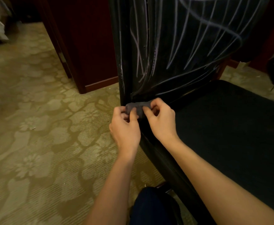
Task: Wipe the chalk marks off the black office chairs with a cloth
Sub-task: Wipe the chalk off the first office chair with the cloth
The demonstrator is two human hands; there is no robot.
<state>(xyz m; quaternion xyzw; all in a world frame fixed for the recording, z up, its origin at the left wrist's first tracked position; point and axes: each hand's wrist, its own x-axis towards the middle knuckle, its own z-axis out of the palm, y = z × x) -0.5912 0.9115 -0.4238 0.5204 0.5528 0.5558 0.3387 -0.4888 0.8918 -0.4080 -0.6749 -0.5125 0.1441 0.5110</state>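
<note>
Both hands held the cloth at the chair's corner.
The left hand point(125, 125) and right hand point(161, 118) each pinched the bunched grey cloth point(137, 108) where the black chair's point(230, 127) seat met its chalk-marked back.

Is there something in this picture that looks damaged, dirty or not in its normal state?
Yes. The chair backrest is covered with pale chalk marks, long strokes and loops across the black surface. Both hands hold a small grey cloth at its base. Nothing looks spilled or broken.
</note>
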